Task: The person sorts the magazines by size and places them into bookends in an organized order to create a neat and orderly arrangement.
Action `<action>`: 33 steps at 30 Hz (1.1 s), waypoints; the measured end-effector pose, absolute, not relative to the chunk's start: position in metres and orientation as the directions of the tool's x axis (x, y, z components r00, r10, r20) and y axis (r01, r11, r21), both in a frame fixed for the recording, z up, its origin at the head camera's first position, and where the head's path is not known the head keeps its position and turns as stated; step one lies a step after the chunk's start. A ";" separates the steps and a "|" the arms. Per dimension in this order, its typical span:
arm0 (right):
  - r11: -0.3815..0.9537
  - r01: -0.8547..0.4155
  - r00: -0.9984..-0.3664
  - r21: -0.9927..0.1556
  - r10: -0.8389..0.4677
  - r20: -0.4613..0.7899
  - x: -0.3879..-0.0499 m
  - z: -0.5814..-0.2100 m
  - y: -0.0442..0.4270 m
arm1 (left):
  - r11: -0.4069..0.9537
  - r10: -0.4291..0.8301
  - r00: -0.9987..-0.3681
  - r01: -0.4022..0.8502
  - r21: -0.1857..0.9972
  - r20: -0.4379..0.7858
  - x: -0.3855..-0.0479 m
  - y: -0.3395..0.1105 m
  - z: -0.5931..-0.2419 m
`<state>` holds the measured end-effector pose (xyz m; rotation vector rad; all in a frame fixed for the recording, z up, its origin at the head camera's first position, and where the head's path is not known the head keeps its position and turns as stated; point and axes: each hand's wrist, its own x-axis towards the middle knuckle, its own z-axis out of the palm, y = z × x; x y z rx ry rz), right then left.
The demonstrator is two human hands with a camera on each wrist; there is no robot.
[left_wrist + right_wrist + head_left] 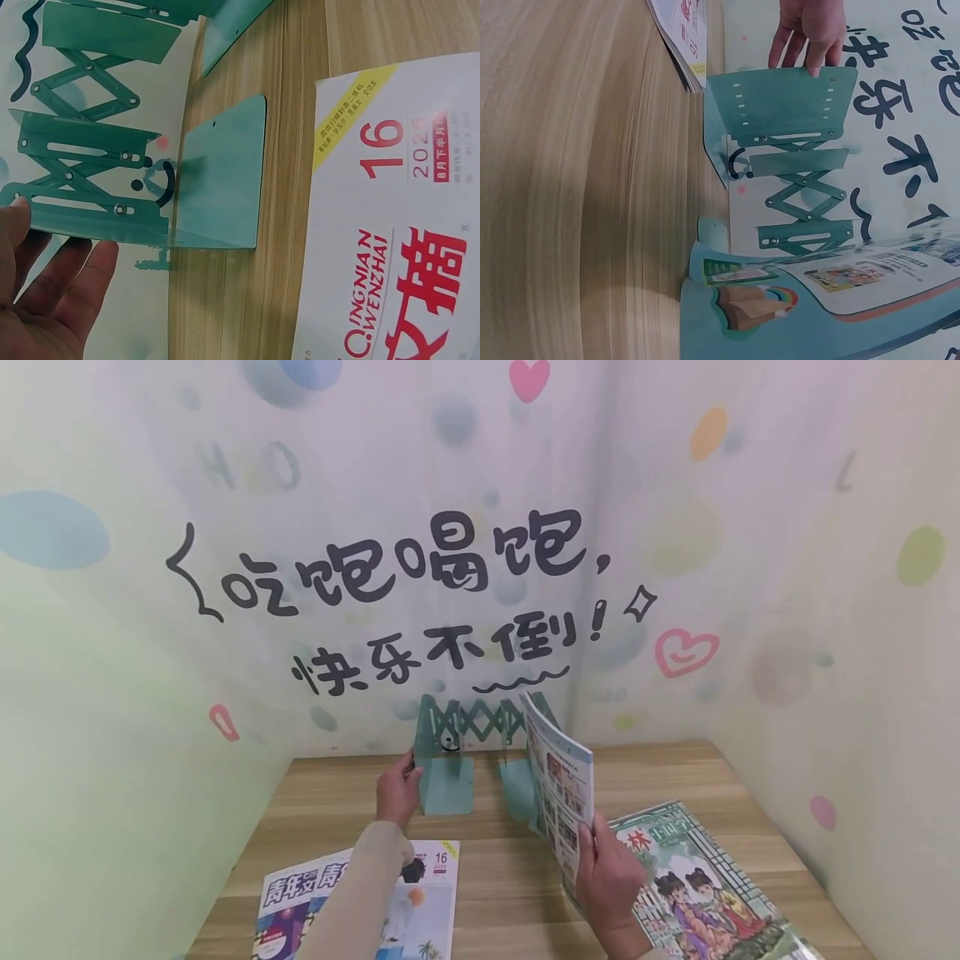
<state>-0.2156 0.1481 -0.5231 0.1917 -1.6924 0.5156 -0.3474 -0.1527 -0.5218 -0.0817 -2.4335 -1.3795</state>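
Observation:
A green expandable book rack (447, 787) stands by the back wall, its crossed bars spread. My left hand (399, 789) grips its left end panel; in the left wrist view the thumb and fingers of that hand (60, 296) lie at the panel's edge. An upright magazine (562, 777) is held by its near edge in my right hand (609, 868), its far part beside the rack's right end. The right wrist view shows that magazine's teal cover (817, 300) close up and the rack (780, 105) beyond; my right hand is out of that view.
Overlapping magazines (281, 910) lie at the table's front left, partly under my left sleeve (360, 893). Another magazine with a green illustrated cover (697, 885) lies at the right. Printed cloth walls (450, 460) enclose the wooden table (495, 877) at the back and sides.

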 end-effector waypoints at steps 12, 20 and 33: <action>0.888 -0.393 -0.221 -0.241 0.163 0.962 -0.220 -0.523 0.147 | 0.518 -0.118 -0.945 0.204 0.831 0.306 -0.348 -0.152 -0.522; 0.878 -0.405 -0.222 -0.253 0.174 0.959 -0.223 -0.518 0.145 | 0.528 -0.128 -0.943 0.198 0.826 0.308 -0.347 -0.151 -0.521; 0.876 -0.399 -0.204 -0.273 0.205 0.957 -0.233 -0.510 0.145 | 0.516 -0.132 -0.943 0.196 0.834 0.304 -0.347 -0.150 -0.521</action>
